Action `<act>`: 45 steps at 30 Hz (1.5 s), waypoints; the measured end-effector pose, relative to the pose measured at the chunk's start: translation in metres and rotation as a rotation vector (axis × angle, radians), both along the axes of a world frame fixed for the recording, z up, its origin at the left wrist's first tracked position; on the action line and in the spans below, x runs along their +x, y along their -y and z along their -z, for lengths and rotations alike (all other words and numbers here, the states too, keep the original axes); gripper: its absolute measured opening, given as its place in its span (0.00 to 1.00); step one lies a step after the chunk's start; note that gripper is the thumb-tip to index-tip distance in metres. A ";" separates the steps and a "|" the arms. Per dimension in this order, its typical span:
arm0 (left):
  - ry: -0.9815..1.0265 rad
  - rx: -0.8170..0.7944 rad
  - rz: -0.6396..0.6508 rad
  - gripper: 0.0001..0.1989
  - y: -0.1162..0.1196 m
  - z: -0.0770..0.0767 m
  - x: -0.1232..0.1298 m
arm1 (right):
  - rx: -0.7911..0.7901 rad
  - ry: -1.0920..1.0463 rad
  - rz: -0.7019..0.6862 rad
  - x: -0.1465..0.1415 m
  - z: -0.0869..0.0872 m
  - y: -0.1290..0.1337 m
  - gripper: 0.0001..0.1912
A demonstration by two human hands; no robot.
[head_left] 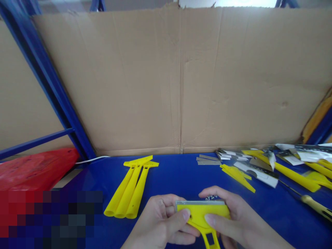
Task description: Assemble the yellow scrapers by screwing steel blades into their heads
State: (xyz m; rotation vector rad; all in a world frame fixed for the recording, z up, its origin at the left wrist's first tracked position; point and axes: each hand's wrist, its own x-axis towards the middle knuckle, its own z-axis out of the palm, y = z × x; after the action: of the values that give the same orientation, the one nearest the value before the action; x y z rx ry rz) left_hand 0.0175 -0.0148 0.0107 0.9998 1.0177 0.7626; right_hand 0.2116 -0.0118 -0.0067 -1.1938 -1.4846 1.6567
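Observation:
Both hands hold one yellow plastic scraper [203, 214], its wide head away from me and its handle pointing down out of view. A thin grey metal blade [201, 203] lies along the head's far edge. My left hand [166, 221] grips the left side, thumb on top by a small dark hole. My right hand [233, 218] presses its thumb on the middle of the head, fingers partly hidden behind. Several small shiny metal fasteners, perhaps screws or nuts [211, 197], show just beyond the blade beside my right index finger; I cannot tell whether they rest on the hand or the table.
Several yellow handles [129, 190] lie left on the blue table [171, 176]. Grey blades [207, 160], flat yellow pieces [237, 176], white packets [256, 174] and a wooden-handled screwdriver [315, 206] lie right. Cardboard [145, 83] stands behind; a red bag [38, 167] is left.

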 end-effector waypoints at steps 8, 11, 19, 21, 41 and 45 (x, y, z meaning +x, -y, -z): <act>0.014 -0.019 -0.002 0.23 -0.002 -0.001 -0.003 | 0.116 0.017 0.019 -0.006 -0.009 0.006 0.21; 0.020 -0.001 0.015 0.23 -0.002 0.001 -0.004 | 0.156 0.017 0.016 -0.006 -0.011 0.007 0.21; 0.031 0.005 -0.005 0.25 -0.003 0.003 -0.002 | 0.174 0.006 0.082 -0.006 -0.008 0.007 0.23; 0.031 0.003 0.002 0.25 -0.003 0.002 -0.003 | 0.194 0.002 0.062 -0.007 -0.011 0.008 0.21; 0.018 -0.130 -0.070 0.23 0.000 -0.001 -0.003 | 0.151 -0.025 0.093 -0.007 -0.010 0.009 0.21; -0.024 -0.133 -0.117 0.26 0.003 -0.009 -0.003 | 0.097 -0.069 0.087 -0.004 -0.014 0.014 0.27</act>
State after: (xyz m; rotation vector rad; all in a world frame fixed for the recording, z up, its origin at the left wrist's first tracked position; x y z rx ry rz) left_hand 0.0146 -0.0174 0.0201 0.8420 1.1406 0.7698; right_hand 0.2073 -0.0260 0.0072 -1.1220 -1.4336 1.5351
